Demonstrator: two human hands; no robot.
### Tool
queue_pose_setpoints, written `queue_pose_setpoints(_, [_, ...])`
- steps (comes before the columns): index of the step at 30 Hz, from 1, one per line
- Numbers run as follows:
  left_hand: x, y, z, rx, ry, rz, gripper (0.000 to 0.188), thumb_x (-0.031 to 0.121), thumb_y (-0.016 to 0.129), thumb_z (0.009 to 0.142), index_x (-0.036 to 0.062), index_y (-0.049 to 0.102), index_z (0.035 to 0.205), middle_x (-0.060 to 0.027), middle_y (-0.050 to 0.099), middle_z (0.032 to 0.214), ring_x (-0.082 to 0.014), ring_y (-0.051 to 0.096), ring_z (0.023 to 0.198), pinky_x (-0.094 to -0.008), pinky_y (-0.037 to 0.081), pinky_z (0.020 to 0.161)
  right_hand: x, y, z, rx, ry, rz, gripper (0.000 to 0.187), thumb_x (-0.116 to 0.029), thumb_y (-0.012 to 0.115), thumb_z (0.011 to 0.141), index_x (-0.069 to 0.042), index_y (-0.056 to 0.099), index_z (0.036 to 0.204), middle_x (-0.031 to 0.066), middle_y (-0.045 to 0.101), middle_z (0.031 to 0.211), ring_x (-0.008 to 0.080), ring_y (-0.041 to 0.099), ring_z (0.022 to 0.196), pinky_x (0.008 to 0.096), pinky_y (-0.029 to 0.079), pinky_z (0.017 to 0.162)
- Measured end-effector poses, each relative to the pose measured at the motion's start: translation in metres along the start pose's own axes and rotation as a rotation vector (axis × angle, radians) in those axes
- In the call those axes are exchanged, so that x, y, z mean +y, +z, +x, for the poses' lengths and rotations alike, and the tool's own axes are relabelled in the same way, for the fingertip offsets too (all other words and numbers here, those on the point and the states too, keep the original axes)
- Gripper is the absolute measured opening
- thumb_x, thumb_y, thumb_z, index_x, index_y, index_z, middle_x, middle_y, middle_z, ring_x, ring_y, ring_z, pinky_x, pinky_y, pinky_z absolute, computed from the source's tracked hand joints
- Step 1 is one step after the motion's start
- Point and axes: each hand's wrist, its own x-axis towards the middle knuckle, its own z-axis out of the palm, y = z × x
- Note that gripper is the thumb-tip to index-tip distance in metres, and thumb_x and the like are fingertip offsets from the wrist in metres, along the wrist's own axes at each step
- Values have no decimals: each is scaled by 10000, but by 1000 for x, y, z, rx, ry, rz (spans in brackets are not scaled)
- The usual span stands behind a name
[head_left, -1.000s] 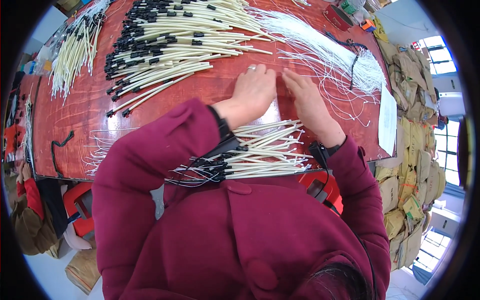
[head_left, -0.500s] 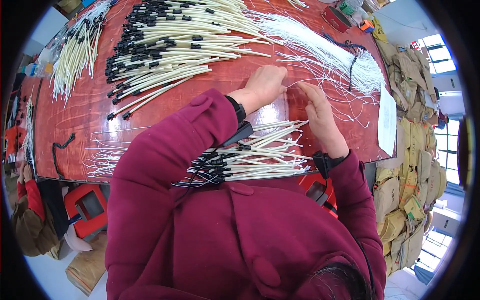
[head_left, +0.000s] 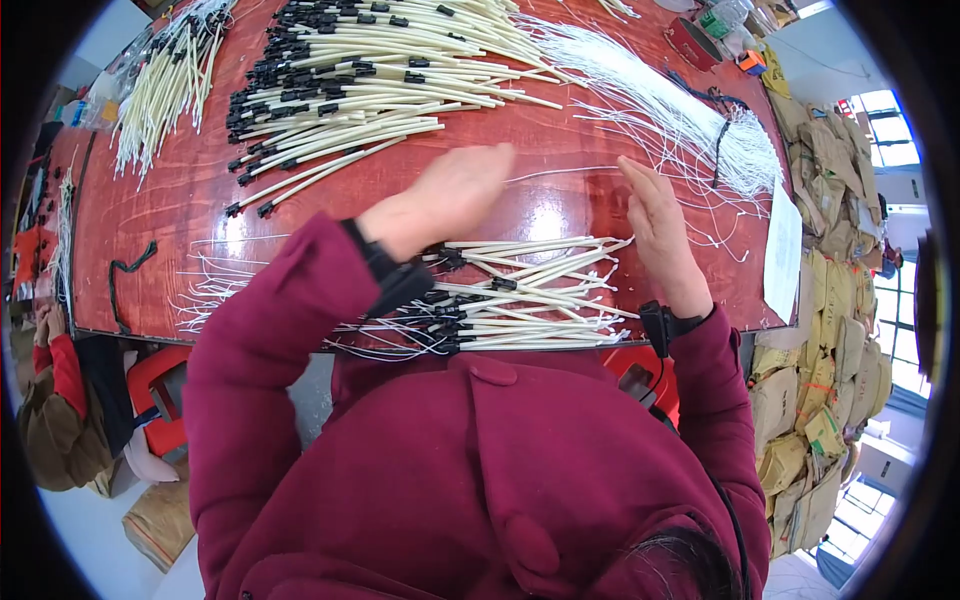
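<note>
far-left bundle: cream sleeved leads (head_left: 165,85) are being left untouched at the table's far left, well apart from both hands.

big fan: a wide spread of cream sleeved wires with black connectors (head_left: 350,85) is being kept beyond the hands, black ends turned left, long axes running left to right.

left hand (head_left: 445,195): it is being held over the red-brown table (head_left: 150,230), fingers stretched out and loosely together, pointing right; nothing can be made out between them, and the blur is hiding whether the wire is being touched.

single thin white wire (head_left: 560,172): it is being laid almost flat across the table, long axis left to right, starting just off the left fingertips and running toward the right hand. The left hand is being placed nearer to its near end.

near bundle: finished cream wires (head_left: 520,300) are being kept at the table's near edge, just under both wrists, black connectors to the left.

right hand (head_left: 655,225): it is being held flat, fingers straight and close together, pinching nothing, fingertips just beside the wire's right stretch.

loose white strands (head_left: 690,125): they are being left heaped beyond the right hand.
</note>
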Motion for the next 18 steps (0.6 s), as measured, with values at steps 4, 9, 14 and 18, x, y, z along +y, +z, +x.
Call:
queue_pose_setpoints(4, [-18,-45,-52,-108,-219,-31,84,63,553,933,-12,535,967,-236,624,835,-462,618,838,-529,474,705,-11,8,9,-69,-9,-36,489,-35,574,952,-14,540,1440,174,538,1461,331,519,1286,386,398,1108])
queue_pose_setpoints(9, [-21,-65,-70,-89,-308,-145,55,34,569,892,-12,549,914,-240,645,834,-466,632,841,-530,479,706,-28,18,15,-225,-108,-177,528,-228,585,978,47,526,1425,172,501,1515,355,473,1343,422,368,1141])
queue_pose_setpoints(14, [-26,-63,-75,-44,-316,-131,60,30,578,869,-13,567,910,-244,657,817,-462,645,855,-533,490,718,-28,22,13,-293,-170,-299,657,-394,557,972,100,514,1403,179,482,1533,376,460,1348,447,356,1150])
queue_pose_setpoints(18, [-29,-53,-72,-35,-430,-117,84,62,600,895,-3,580,945,-214,651,808,-437,647,837,-496,494,721,-36,11,14,-338,-142,-266,670,-415,565,961,105,533,1381,180,498,1519,376,467,1340,445,357,1146])
